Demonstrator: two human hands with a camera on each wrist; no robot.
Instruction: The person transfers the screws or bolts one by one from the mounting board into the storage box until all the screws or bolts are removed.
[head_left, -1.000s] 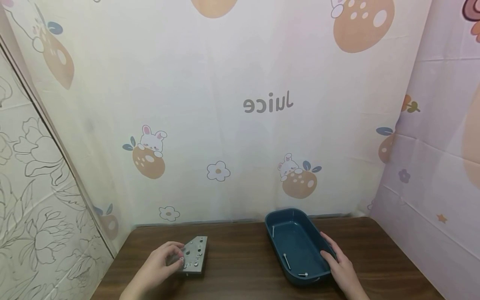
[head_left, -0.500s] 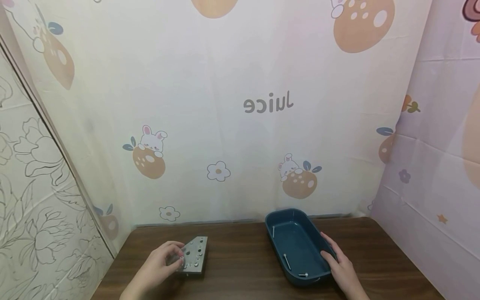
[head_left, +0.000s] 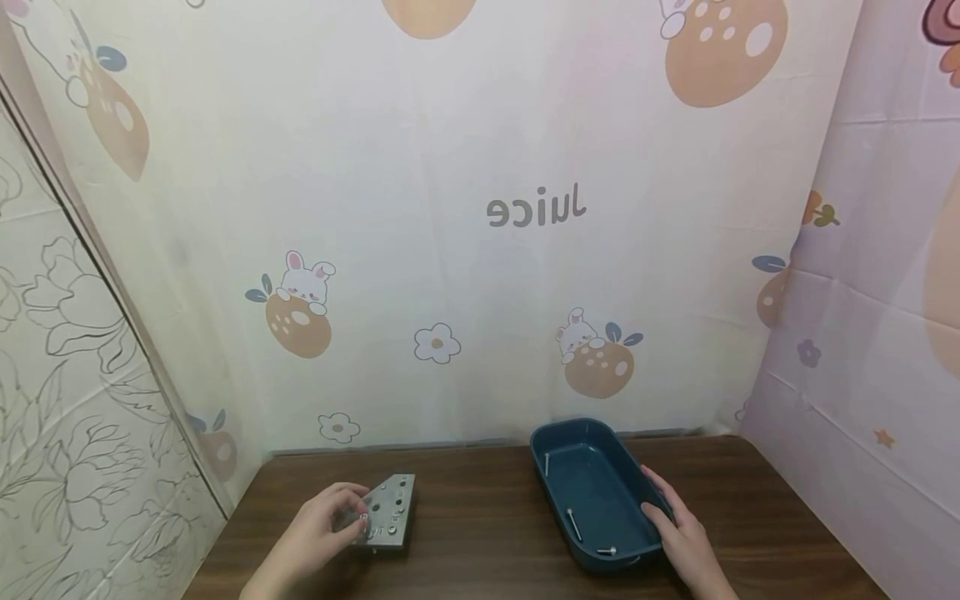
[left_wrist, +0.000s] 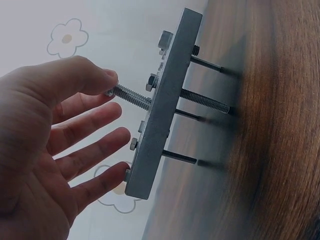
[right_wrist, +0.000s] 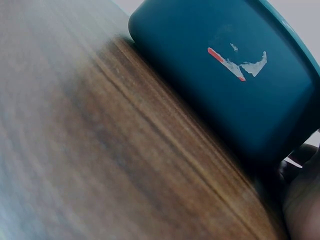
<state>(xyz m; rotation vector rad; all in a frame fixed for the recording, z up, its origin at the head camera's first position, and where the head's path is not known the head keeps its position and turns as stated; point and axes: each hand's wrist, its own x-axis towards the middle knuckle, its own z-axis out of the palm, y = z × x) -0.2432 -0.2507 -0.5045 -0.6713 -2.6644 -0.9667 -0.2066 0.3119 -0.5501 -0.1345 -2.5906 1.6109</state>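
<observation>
My left hand (head_left: pixel 318 529) is at a grey metal plate (head_left: pixel 401 521) with holes and several bolts. In the left wrist view, thumb and index finger pinch the end of a threaded bolt (left_wrist: pixel 131 96) standing out from the plate's near face; the other fingers are spread, the little finger at the plate's lower end. Several threaded shanks (left_wrist: pixel 205 101) poke out of the plate's far side towards the table. My right hand (head_left: pixel 682 537) grips the right rim of a dark blue tray (head_left: pixel 551 500), thumb inside, fingers outside. In it lie a long bolt (head_left: pixel 573 525) and two other bolts.
Both the plate and tray are on a brown wood-grain table (head_left: pixel 472 517), with a gap between them. A printed curtain (head_left: pixel 450 250) hangs behind the table, and others hang at both sides. A torn sticker (right_wrist: pixel 227 65) shows on the tray's outside.
</observation>
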